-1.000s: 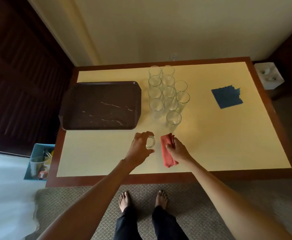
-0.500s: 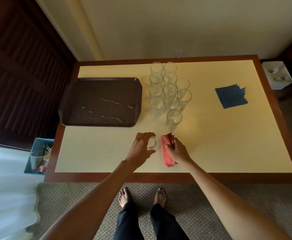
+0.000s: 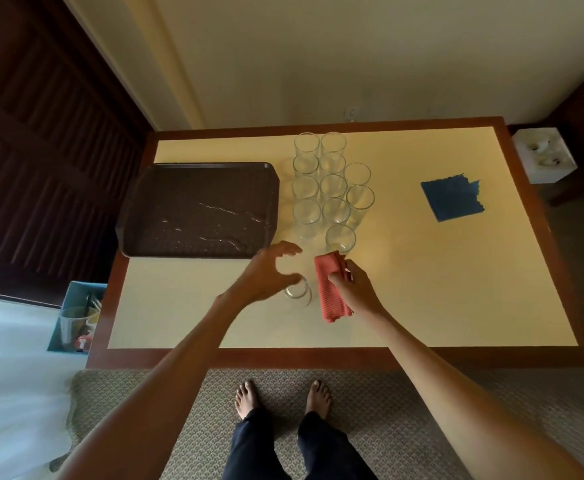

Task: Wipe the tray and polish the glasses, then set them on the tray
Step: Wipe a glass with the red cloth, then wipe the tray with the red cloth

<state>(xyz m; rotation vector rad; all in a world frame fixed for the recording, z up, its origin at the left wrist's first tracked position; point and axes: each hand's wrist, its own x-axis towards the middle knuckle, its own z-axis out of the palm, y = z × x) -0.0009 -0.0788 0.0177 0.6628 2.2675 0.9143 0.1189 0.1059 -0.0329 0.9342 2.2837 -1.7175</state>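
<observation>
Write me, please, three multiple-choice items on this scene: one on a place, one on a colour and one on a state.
1. The blue cloth lies:
A. on the floor
B. on the table, right of the glasses
C. under the table

2. The right hand grips a cloth coloured:
A. red
B. green
C. white

3. The tray is:
A. loaded with glasses
B. streaked, with no glasses on it
C. upside down

Key:
1 B: it lies flat on the tabletop, beyond the cluster's right side.
2 A: the cloth hanging from the fingers is red.
3 B: shiny streaks cross its floor, and all the glasses stand on the table beside it.
</observation>
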